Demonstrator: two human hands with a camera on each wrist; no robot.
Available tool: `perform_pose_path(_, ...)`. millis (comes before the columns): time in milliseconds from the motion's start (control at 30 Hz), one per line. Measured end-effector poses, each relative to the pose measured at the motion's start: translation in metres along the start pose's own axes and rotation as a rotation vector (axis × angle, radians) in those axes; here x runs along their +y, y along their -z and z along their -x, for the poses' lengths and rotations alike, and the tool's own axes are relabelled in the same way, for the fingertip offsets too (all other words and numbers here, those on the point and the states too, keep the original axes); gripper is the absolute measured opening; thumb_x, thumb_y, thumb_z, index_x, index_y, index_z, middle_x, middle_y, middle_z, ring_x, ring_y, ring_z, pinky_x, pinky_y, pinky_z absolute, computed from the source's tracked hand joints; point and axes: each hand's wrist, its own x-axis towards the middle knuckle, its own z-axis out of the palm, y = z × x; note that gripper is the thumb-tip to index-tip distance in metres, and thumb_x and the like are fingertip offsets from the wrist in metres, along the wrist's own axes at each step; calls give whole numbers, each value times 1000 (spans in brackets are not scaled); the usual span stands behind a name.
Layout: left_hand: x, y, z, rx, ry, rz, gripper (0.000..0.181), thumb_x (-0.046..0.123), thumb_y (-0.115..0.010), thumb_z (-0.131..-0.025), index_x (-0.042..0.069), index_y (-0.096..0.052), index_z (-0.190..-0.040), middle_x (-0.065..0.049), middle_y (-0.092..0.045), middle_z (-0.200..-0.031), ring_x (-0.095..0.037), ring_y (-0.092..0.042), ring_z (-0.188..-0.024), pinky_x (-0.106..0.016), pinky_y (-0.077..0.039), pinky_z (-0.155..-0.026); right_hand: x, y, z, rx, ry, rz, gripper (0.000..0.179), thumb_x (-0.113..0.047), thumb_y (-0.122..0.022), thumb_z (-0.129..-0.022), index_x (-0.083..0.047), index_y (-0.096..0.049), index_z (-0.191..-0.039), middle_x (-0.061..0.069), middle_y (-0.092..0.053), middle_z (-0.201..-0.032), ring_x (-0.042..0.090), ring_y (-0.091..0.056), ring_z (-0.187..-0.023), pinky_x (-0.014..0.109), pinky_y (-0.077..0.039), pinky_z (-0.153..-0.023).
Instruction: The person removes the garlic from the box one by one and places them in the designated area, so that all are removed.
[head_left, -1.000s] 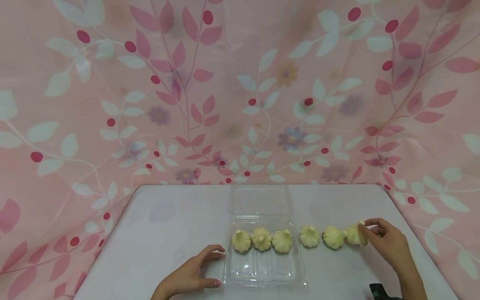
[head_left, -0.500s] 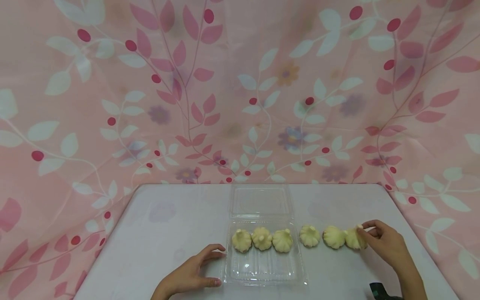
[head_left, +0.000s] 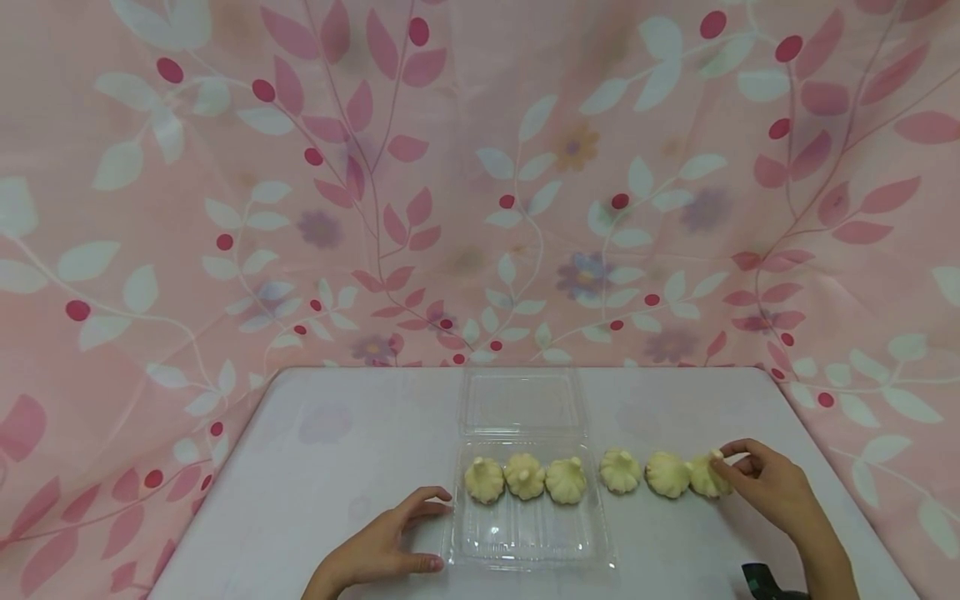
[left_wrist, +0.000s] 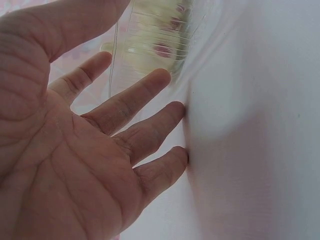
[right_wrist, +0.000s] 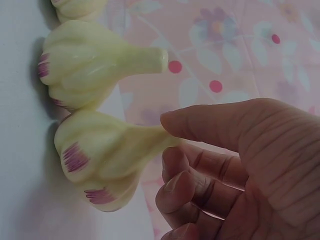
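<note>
At the right end of a row of garlic bulbs, my right hand (head_left: pixel 776 492) pinches the stem of a pale garlic bulb (right_wrist: pixel 100 155) between thumb and fingers. That bulb is tilted and sits against its neighbour (right_wrist: pixel 82 65) in the right wrist view. A third bulb (head_left: pixel 619 472) lies nearer the clear plastic box (head_left: pixel 534 542). Three more garlic bulbs (head_left: pixel 524 477) stand side by side in the back half of the box. My left hand (head_left: pixel 378 542) rests at the box's left side, fingers spread and holding nothing; its fingertips (left_wrist: pixel 177 110) are at the tabletop.
The box's hinged lid (head_left: pixel 522 404) lies flipped back on the white table (head_left: pixel 360 442). A dark object (head_left: pixel 761 581) is by the right forearm at the front edge. A pink floral curtain (head_left: pixel 480 183) hangs behind and around the table.
The right hand has shifted slightly left with the end garlic bulb, bringing it closer against its neighbour. The left hand and the box stay where they were.
</note>
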Motion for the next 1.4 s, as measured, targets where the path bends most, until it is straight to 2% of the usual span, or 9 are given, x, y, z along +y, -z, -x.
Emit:
perform_pose_path(633,-2,-1,0,5,3,-1,75,40,-79,-83,23,-38,-144,1,-59,-135,-19,-49,-130,-35,-36,-106,-5,6,6,49,30,51,48,-44,-66,-93,0,-62,-111,2,-58,-71,15,-48,-61,29,-38,-49)
perform_pose_path(833,-2,-1,0,2,-4,6,76,39,-79,-83,22,-38,-145,0,-59,-135,-20,-49,-130,-35,-36,-106,-9,8,8,87,77,40,40,-40,-68,-93,-3,-64,-110,1,-60,-73,12,-47,-59,28,-37,-49)
perform_pose_path(1133,2,-1,0,8,3,8,76,39,-79,-83,22,-38,-144,3,-59,-135,-22,-49,-130,-39,-36,-106,-24,7,10,150,136,26,38,-38,-71,-92,-4,-66,-109,0,-60,-72,10,-48,-58,27,-38,-48)
perform_pose_path(1400,0,-1,1,6,5,-5,74,38,-79,-84,23,-39,-144,2,-59,-135,-22,-50,-130,-40,-36,-106,-43,2,12,170,169,3,36,-37,-72,-91,-6,-66,-108,0,-59,-71,10,-50,-59,27,-39,-47)
